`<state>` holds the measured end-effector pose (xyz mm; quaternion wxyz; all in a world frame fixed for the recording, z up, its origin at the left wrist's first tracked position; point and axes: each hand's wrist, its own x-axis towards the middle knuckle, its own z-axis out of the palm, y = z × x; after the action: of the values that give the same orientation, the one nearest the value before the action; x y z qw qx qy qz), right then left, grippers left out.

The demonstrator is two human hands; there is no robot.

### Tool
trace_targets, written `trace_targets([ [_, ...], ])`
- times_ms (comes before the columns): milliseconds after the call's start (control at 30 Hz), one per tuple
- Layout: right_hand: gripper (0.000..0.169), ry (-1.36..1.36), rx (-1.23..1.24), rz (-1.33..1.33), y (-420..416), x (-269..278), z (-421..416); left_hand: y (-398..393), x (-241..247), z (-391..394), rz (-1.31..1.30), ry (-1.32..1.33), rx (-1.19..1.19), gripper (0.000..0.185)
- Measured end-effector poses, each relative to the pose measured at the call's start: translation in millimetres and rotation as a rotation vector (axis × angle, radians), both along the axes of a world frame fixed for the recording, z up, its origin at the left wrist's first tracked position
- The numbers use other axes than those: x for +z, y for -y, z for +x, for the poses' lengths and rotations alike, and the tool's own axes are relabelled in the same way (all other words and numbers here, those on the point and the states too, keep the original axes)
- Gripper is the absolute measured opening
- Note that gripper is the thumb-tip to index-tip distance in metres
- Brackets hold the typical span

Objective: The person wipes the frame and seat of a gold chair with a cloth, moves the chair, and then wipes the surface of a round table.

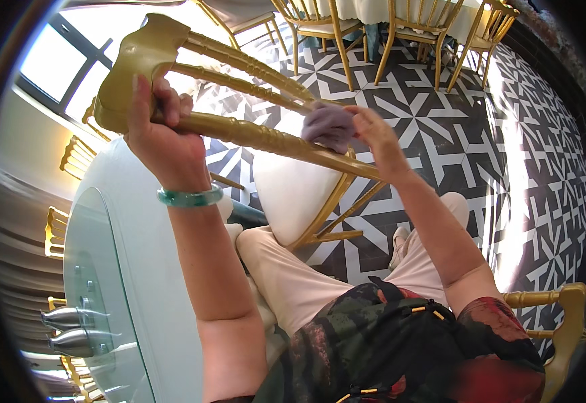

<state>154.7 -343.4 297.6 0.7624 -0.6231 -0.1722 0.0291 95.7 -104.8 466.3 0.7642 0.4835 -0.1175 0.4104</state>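
Note:
A gold chair (242, 132) with turned back posts stands before me, its white seat pad (293, 191) near my knee. My left hand (167, 126) grips its back by the broad top rail (142, 55), thumb on the rail and fingers curled round its edge. A jade-green bangle (190, 196) circles that wrist. Farther down the back, my right hand (373, 133) holds a crumpled purple-grey cloth (329, 126) against the posts. The cloth hides part of the posts beneath it.
At left is a round table with a pale cloth (147, 252) and a glass turntable (91, 242) bearing two silvery vessels (74, 342). Other gold chairs (323, 30) surround a second table at the back. Another gold chair (570, 322) stands at lower right. The floor (449, 136) has black-and-white patterned tiles.

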Motion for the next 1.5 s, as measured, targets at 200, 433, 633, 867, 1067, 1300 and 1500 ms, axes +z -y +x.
trace_targets([
  [200, 0.038, -0.055, 0.192, 0.397, 14, 40, 14, -19, 8, 26, 0.100, -0.011, -0.123, 0.043],
  [433, 0.041, 0.252, 0.350, 0.342, -41, 124, 7, -27, 17, 55, 0.095, -0.041, -0.044, 0.048],
  [633, 0.054, 0.689, 0.148, 0.273, -113, 179, 22, -30, 22, 68, 0.037, -0.079, -0.017, 0.049],
  [867, 0.041, 0.876, -0.385, -0.069, -180, 104, 9, -15, 24, 61, 0.180, -0.108, 0.071, 0.038],
  [1067, 0.053, 0.821, -0.344, -0.226, -165, 64, 5, 0, 27, 66, 0.192, -0.014, 0.150, 0.023],
  [1300, 0.071, 0.792, -0.343, -0.399, -141, -14, -1, 2, 31, 79, 0.175, -0.046, 0.165, 0.024],
  [1500, 0.077, 0.887, -0.275, -0.618, -115, -50, -4, -14, 31, 91, 0.254, -0.116, 0.360, 0.044],
])
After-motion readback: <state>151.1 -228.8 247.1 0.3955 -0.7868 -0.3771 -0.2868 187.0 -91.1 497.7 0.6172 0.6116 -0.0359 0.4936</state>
